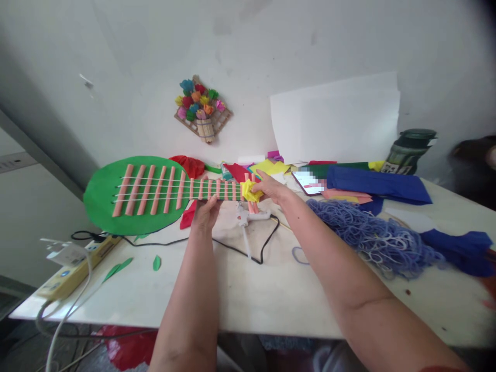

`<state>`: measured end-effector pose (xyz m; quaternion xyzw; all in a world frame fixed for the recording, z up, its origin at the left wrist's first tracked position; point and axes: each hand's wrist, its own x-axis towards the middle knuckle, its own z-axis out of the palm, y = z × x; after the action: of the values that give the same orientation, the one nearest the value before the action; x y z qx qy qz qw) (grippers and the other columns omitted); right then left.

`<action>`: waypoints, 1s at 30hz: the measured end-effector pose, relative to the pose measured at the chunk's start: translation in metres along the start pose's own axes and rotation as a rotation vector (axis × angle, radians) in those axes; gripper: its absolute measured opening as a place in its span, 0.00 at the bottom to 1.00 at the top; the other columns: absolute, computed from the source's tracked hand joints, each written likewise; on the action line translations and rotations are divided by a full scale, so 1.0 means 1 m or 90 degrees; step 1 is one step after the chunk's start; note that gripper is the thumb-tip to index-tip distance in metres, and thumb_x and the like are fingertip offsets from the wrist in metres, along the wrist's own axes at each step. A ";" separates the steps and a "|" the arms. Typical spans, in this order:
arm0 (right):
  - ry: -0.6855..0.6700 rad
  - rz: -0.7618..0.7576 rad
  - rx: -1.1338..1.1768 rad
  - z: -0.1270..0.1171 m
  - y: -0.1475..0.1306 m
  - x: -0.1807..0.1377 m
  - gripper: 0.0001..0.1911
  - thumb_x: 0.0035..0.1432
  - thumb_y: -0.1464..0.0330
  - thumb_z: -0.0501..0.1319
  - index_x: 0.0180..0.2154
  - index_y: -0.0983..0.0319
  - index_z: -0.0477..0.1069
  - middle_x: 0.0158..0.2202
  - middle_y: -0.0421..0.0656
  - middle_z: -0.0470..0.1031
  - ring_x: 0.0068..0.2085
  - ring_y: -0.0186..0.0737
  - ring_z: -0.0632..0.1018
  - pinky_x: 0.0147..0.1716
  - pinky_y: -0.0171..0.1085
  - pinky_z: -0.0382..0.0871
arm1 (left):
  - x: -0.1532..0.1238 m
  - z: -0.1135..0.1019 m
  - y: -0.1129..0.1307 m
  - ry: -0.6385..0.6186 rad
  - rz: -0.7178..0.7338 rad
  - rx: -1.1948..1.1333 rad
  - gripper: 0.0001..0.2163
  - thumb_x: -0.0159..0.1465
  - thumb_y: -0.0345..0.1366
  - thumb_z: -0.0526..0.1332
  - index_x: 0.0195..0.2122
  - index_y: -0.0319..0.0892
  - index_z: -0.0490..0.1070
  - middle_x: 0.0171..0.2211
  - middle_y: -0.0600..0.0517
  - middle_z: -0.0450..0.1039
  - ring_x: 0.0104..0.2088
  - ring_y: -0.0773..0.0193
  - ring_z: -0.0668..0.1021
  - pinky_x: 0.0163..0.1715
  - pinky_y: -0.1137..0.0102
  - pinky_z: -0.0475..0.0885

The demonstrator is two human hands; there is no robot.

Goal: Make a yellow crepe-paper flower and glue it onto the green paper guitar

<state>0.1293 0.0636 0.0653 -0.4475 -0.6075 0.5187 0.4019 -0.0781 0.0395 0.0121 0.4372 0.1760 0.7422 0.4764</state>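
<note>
Held up over the table is a handmade paper guitar (101,194), with a green rounded body, pink rolled-paper bars and white strings along it. My left hand (207,211) grips the neck from below, its thumb at the front edge. At the right end of the neck is a yellow folded-paper flower (251,190). My right hand (270,187) is closed around that end, fingers pressed on the flower; its far fingers are partly hidden. Under the neck, a white glue gun (256,217) with a black cord rests on the table.
Purple-blue yarn (372,237) lies tangled at the right. Behind it are folded blue paper (380,185), a phone (308,182) and a dark green bottle (411,150). A power strip (65,281) sits at the left edge, near green paper leaves (156,263). A flower decoration (203,108) hangs on the wall.
</note>
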 end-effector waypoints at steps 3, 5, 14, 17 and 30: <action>-0.060 0.005 0.035 -0.004 0.000 0.000 0.44 0.39 0.74 0.59 0.61 0.54 0.52 0.38 0.42 0.73 0.30 0.36 0.75 0.27 0.36 0.71 | 0.001 -0.003 -0.002 0.014 -0.008 -0.010 0.29 0.48 0.32 0.72 0.51 0.55 0.68 0.54 0.49 0.71 0.58 0.52 0.69 0.55 0.54 0.66; -0.114 0.012 0.072 -0.007 0.000 0.002 0.41 0.40 0.73 0.59 0.58 0.54 0.55 0.34 0.41 0.74 0.28 0.36 0.75 0.27 0.36 0.71 | 0.002 -0.006 -0.002 0.020 -0.020 -0.021 0.29 0.48 0.30 0.71 0.51 0.56 0.68 0.54 0.50 0.71 0.58 0.53 0.69 0.55 0.56 0.67; -0.156 -0.010 0.119 -0.008 0.004 0.008 0.32 0.41 0.72 0.59 0.52 0.55 0.59 0.29 0.38 0.73 0.28 0.37 0.76 0.26 0.36 0.72 | 0.003 -0.008 -0.001 0.007 -0.017 -0.022 0.29 0.47 0.31 0.72 0.51 0.53 0.69 0.54 0.48 0.70 0.58 0.50 0.68 0.56 0.54 0.66; -0.145 -0.014 0.117 -0.008 0.006 0.008 0.33 0.41 0.72 0.60 0.52 0.54 0.60 0.32 0.39 0.74 0.28 0.36 0.76 0.28 0.37 0.73 | 0.002 -0.006 0.000 0.013 -0.023 -0.024 0.29 0.48 0.31 0.72 0.51 0.53 0.68 0.54 0.48 0.70 0.59 0.51 0.67 0.56 0.54 0.65; -0.082 0.014 0.119 -0.002 0.000 0.001 0.46 0.41 0.77 0.59 0.63 0.55 0.49 0.45 0.45 0.72 0.33 0.35 0.76 0.29 0.34 0.72 | 0.002 -0.006 0.002 -0.021 -0.034 -0.017 0.32 0.47 0.33 0.72 0.54 0.51 0.66 0.55 0.46 0.69 0.58 0.49 0.68 0.55 0.54 0.67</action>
<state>0.1311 0.0653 0.0660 -0.3807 -0.5762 0.6052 0.3959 -0.0843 0.0417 0.0108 0.4377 0.1698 0.7245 0.5047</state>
